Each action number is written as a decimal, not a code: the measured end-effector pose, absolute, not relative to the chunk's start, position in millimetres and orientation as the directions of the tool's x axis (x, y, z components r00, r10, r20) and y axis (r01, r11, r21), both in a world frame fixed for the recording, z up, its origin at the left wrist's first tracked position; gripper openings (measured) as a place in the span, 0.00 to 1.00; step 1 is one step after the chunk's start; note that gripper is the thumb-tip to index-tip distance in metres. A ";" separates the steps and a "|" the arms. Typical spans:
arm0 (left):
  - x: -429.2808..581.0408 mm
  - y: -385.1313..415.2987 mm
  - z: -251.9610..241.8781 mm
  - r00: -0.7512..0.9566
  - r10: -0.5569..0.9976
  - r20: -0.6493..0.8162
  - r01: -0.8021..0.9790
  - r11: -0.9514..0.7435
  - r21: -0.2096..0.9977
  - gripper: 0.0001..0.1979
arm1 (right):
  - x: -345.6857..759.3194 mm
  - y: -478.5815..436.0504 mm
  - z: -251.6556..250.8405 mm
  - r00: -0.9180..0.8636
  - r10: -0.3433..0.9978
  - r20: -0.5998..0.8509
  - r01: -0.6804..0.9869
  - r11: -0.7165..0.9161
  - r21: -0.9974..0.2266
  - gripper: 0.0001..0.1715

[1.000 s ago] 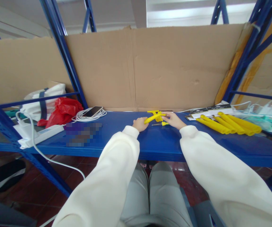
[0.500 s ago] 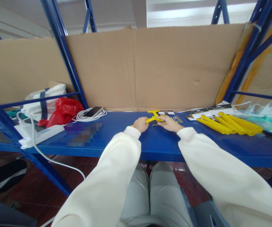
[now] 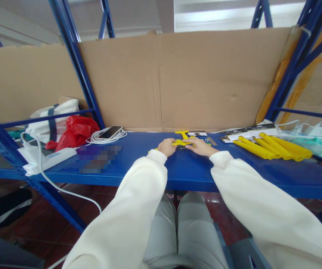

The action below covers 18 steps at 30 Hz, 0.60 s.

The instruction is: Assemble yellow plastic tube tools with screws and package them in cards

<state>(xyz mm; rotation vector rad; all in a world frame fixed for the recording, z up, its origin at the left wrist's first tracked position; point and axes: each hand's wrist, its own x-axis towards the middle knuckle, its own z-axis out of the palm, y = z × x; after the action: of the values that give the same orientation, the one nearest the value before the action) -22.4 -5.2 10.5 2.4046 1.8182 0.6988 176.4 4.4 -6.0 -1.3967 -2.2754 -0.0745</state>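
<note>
Over the middle of the blue shelf, my left hand [image 3: 166, 147] is closed around a yellow plastic handle-like piece [image 3: 180, 142]. One end of it pokes out past the left wrist. My right hand [image 3: 201, 146] has its fingers closed on the other end of the same piece, so it spans the gap between both hands. Fingers cover much of its shape. Just behind lies a yellow T-shaped piece [image 3: 181, 133]. Close by the right fingers are a small black-and-white packet [image 3: 197, 133] and a flat greyish strip [image 3: 212, 141].
Several yellow tubular handles [image 3: 273, 146] and white-and-black packaging [image 3: 250, 130] lie to the right. Leftward are a phone [image 3: 111, 132] on a coiled white cable [image 3: 93, 139], a red bag [image 3: 75, 130] and a power strip [image 3: 57, 158]. Cardboard [image 3: 219, 78] stands behind.
The yellow piece between my hands has turned and sits slightly lower, and more of its end shows by the left wrist. Both hands stay in nearly the same place.
</note>
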 end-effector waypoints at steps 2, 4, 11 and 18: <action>-23.3 -4.9 11.4 0.171 0.933 0.317 0.895 -0.281 0.345 0.17 | 184.0 4.6 -0.9 -0.288 0.876 0.388 0.900 0.385 -0.202 0.24; -24.5 -4.6 12.8 0.140 0.939 0.314 0.888 -0.259 0.379 0.17 | 194.6 4.7 3.5 -0.211 0.919 0.332 0.939 0.285 -0.193 0.22; -26.5 -4.4 15.3 0.111 0.948 0.297 0.882 -0.232 0.411 0.17 | 218.8 4.5 8.5 -0.183 0.964 0.192 0.953 0.222 -0.207 0.15; -26.6 -5.4 15.1 0.108 0.948 0.300 0.880 -0.232 0.414 0.16 | 232.7 7.2 7.6 -0.115 0.980 0.165 0.967 0.148 -0.205 0.14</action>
<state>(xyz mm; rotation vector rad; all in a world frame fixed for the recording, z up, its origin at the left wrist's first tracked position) -26.6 -5.4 15.1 2.2370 1.8593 0.7745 232.7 7.2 7.6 -1.8939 -2.1677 0.0676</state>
